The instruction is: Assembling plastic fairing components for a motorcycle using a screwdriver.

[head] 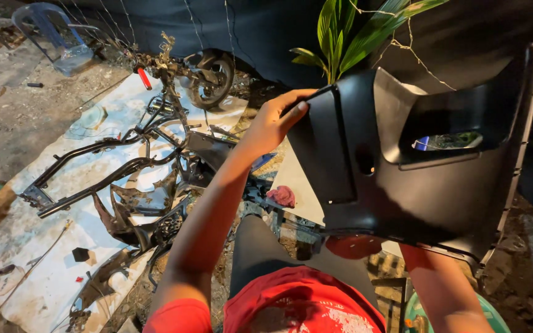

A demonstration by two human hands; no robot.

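**Black panel held up between two hands, gripped at its left edge**

Red shirt fabric (291,305) is seen lowest in the picture, closest to the camera, with both bare arms rising from it. A large black plastic body panel (421,179) is held up in the air in front of the person, right of the picture's middle. The left hand (272,123) is closed on the panel's upper left edge, the thumb lying on the front face. The right hand cannot be seen: only the right forearm (439,290) is visible, going up behind the panel's lower edge, so its grip cannot be told. The panel lies to the right of the left hand, and its long axis runs roughly across the view, from this hand toward the right side. Well apart, on a pale sheet (26,246) on the ground to the left, a stripped motorcycle frame (94,172) is laid.
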